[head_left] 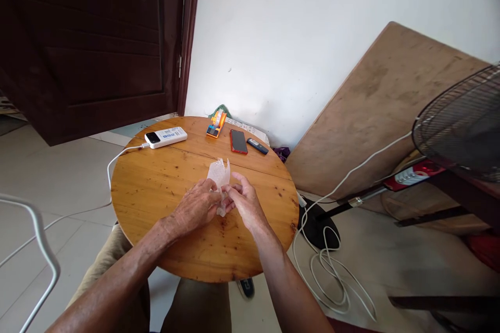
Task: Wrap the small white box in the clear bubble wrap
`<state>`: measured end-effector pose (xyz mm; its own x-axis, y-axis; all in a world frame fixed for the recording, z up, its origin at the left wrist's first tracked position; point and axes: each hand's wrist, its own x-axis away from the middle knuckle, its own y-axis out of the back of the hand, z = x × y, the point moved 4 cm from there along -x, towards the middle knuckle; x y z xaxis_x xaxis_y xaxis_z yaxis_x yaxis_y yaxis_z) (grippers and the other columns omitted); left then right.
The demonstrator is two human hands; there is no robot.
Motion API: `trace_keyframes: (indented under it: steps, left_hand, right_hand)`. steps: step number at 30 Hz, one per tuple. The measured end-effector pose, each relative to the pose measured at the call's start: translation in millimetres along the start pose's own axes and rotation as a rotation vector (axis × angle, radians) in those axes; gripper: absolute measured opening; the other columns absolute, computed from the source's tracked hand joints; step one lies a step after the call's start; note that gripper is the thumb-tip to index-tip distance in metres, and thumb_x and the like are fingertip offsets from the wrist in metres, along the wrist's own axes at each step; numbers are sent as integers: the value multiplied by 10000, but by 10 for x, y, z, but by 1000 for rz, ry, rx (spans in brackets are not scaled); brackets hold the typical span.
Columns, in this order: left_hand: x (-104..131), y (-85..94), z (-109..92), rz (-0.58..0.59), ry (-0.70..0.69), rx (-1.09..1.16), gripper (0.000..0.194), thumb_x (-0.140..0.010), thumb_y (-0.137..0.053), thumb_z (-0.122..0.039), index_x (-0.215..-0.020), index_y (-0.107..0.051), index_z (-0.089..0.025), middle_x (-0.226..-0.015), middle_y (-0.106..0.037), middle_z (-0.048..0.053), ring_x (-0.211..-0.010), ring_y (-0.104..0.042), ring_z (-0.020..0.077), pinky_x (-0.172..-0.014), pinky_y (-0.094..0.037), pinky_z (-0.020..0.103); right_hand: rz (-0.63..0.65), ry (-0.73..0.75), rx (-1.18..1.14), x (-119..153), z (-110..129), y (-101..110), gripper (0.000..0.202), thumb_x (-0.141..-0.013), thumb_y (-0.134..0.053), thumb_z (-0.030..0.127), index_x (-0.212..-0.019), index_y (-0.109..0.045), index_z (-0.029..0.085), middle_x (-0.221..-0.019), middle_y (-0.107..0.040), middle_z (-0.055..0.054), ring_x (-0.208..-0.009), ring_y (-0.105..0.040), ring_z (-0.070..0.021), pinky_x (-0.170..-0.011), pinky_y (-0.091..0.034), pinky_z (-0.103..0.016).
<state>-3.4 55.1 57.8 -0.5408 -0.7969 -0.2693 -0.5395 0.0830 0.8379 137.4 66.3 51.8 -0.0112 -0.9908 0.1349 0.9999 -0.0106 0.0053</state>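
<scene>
Pinching a crumpled clear wrapper (pixel 219 174) between them, the left hand (pixel 195 208) and right hand (pixel 245 203) meet just above the middle of the round bench (pixel 156 192), fingers pressed on its lower end. At twelve o'clock lie a phone (pixel 238 141), a remote (pixel 257 146) and an orange tape dispenser (pixel 216 124); at eleven, a white power bank (pixel 165 137).

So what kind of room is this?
Probably a room in a home: a small round wooden table with a phone and power bank, a dark door, and a standing fan.
</scene>
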Motion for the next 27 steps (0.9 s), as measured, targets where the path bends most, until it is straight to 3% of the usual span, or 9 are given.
trace_keyframes:
  steps: [5,12,18,21,27]
  left_hand:
    - [7,-36,33,-19,-8,92,220,-841,-535,-99,-830,-718,-220,-958,-616,59,-921,-591,194,-803,-466,297]
    - [56,51,40,-129,52,182,194,-774,-580,-112,-944,-639,-182,-955,-668,66,-904,-618,218,-765,-480,310]
    - [50,47,92,-153,120,239,159,-735,-549,-74,-828,-594,-195,-876,-675,43,-841,-621,201,-750,-474,301]
    - [45,13,134,-158,136,289,214,-719,-544,-70,-883,-591,-199,-895,-676,32,-844,-617,190,-750,-466,295]
    - [-22,-34,120,-159,272,340,107,-809,-598,-280,-879,-601,-199,-823,-655,9,-753,-590,161,-675,-426,273]
  right_hand:
    - [32,7,-36,56,-10,21,614,-727,-653,283,-1285,-406,210,-909,-663,-5,-537,-636,-122,-446,-533,-252]
    - [69,1,-2,116,24,48,597,-776,-618,242,-1333,-403,231,-1008,-675,-44,-658,-665,-133,-551,-571,-271]
    - [99,8,89,133,47,51,652,-801,-589,241,-1408,-353,236,-1078,-662,-65,-718,-690,-143,-580,-573,-267]
    - [109,33,170,132,37,37,670,-815,-559,226,-1442,-322,244,-1114,-658,-71,-711,-684,-132,-586,-569,-260]
    - [95,197,423,203,76,0,701,-820,-517,134,-1477,-328,291,-1193,-664,-87,-890,-682,-183,-723,-589,-325]
